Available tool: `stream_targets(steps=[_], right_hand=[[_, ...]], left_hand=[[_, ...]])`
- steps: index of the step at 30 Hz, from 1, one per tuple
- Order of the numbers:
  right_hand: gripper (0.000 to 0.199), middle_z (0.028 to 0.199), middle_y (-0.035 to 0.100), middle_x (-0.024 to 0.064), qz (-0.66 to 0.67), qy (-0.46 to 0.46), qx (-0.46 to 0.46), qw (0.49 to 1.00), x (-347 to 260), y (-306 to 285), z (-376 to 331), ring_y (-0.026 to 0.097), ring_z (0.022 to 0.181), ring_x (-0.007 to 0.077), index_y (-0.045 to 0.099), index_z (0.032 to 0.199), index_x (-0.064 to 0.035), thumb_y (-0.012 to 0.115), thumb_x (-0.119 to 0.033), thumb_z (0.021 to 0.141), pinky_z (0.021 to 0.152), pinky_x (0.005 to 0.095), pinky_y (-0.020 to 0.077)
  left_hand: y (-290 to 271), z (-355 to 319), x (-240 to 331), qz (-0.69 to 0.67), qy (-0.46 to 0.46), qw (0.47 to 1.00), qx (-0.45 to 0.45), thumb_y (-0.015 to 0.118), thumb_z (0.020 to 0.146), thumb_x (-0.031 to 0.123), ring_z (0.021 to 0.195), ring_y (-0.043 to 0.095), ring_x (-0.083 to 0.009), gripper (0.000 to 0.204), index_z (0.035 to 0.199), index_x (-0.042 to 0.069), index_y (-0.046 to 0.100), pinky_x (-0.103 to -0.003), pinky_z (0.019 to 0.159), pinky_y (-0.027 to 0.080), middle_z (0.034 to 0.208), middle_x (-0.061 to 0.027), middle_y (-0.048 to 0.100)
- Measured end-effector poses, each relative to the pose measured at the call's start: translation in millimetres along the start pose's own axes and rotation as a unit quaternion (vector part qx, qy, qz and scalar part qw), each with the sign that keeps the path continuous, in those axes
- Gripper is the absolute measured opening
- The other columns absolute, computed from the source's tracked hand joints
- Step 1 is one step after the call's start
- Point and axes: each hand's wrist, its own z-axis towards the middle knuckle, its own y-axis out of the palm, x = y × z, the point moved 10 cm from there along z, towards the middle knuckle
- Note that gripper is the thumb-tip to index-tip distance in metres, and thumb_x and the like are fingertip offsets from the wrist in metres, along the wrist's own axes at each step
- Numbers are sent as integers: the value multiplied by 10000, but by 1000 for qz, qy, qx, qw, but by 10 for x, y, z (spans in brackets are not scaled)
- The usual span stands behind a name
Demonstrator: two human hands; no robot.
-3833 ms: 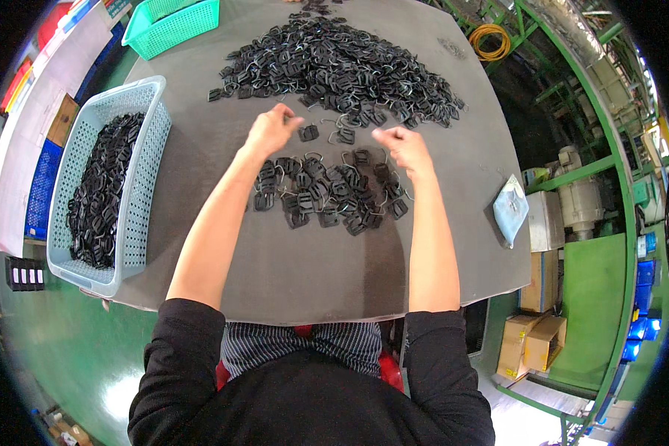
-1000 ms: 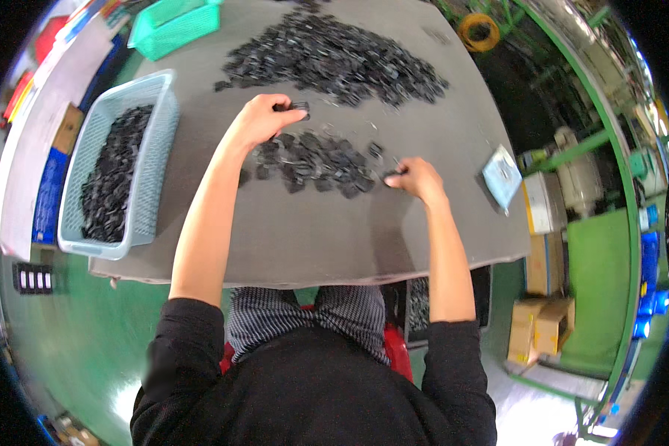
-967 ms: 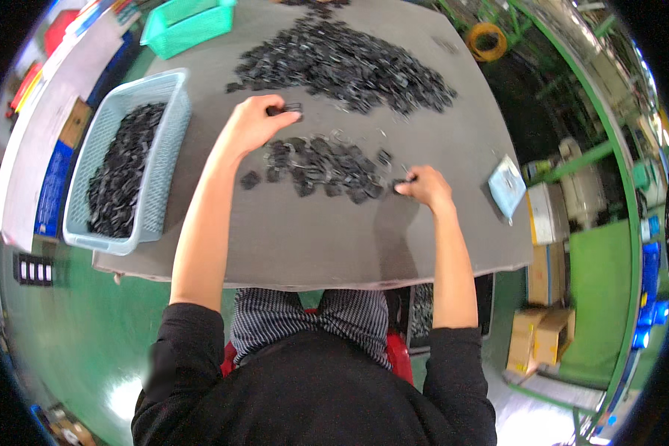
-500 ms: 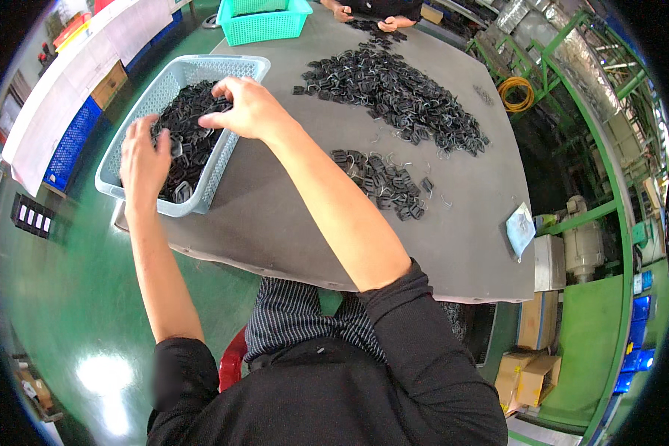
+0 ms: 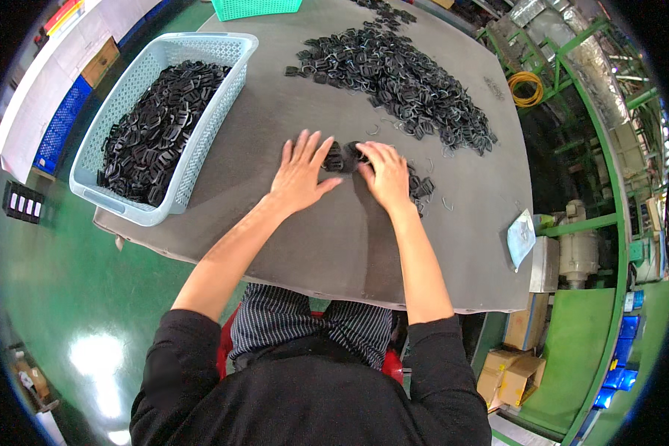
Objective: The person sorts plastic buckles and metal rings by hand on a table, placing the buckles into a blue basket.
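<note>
Black plastic buckles (image 5: 333,157), some with thin metal hooks, lie in a small heap between my hands at mid-table. My left hand (image 5: 299,177) rests beside them, palm down, its fingers spread and its thumb apart, holding nothing. My right hand (image 5: 385,177) has its fingers curled over a few dark buckles, with thumb and fingertips around them; the exact pieces are partly hidden. More of the small heap (image 5: 422,186) shows to the right of that hand. At left, a pale blue basket (image 5: 214,123) is filled with black buckles (image 5: 160,126).
A large pile of black buckles with hooks (image 5: 401,82) covers the table's far side. Loose metal hooks (image 5: 447,204) lie scattered near it. A light blue packet (image 5: 521,239) sits by the right edge. A green basket (image 5: 256,7) stands far back. Green framing (image 5: 621,245) runs along the right.
Both hands have moved right, from over the pale blue basket to the small heap. My right hand has closed over buckles there. The other person's hands at the far end are out of view.
</note>
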Motion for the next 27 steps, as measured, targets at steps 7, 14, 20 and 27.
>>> stream_targets(steps=[7,14,20,27], right_hand=[[195,880,671,76,247,205,87,943,963,-345,365,632,840,206,650,918,-68,682,-205,782,776,304,465],[192,872,646,42,408,190,-135,883,1008,-427,498,615,785,117,621,1005,-16,634,-65,819,755,243,477],[184,883,671,54,418,163,-112,886,949,-454,728,641,816,129,635,987,-4,620,-98,830,745,258,494],[185,795,657,17,441,226,-195,846,1039,129,560,614,736,111,649,993,-56,623,-149,835,695,249,467]], left_hand=[[488,790,-416,-154,-53,985,-54,695,762,192,1043,546,-294,274,1001,71,638,-372,885,431,1070,-100,612],[320,943,-808,-539,-234,804,-89,650,849,192,940,580,-118,381,1179,47,526,-278,809,478,1073,-54,601],[262,652,-1127,-609,-324,712,-134,545,908,318,872,607,-135,328,1090,50,596,-282,726,488,1036,-55,618],[55,585,-765,58,-132,986,-83,721,749,258,716,620,-227,345,946,0,604,-359,653,488,759,-96,625]])
